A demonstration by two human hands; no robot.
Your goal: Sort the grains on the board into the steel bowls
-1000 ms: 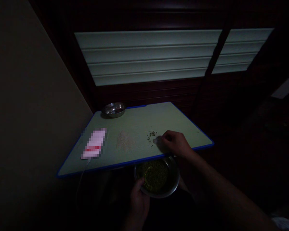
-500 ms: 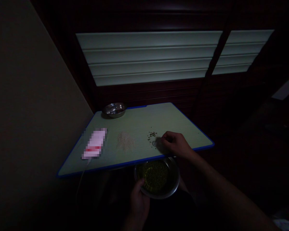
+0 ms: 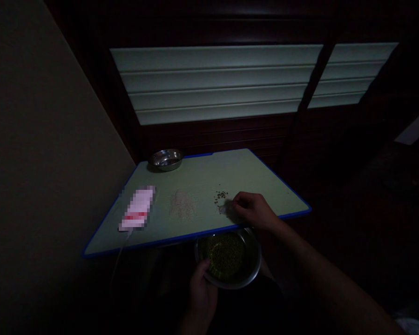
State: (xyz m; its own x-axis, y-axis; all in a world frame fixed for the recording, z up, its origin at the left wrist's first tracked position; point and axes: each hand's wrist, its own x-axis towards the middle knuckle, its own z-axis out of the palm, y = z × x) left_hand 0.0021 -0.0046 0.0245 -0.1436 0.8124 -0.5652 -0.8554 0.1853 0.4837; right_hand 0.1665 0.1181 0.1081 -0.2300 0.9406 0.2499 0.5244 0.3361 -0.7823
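Observation:
My left hand is closed on the near rim of a metal bowl, thumb over the edge. Small round green grains, like mung beans, lie inside the bowl, which sits just below the table's front edge. Above it, my right hand rests low at the tabletop with thumb and forefinger pinched together; whatever they hold is too small to make out. Just left of those fingertips is a scatter of dark little grains, and a small pale patch lies by the fingers.
The pale green table has a blue edge. A thin heap of whitish grains lies mid-left, beside a blurred-out pink phone-like object with a cable. A shallow metal bowl stands at the back left. Dark panelling rises behind.
My right hand has shifted very slightly left over the table, still pinched. My left hand and the bowl are almost unmoved.

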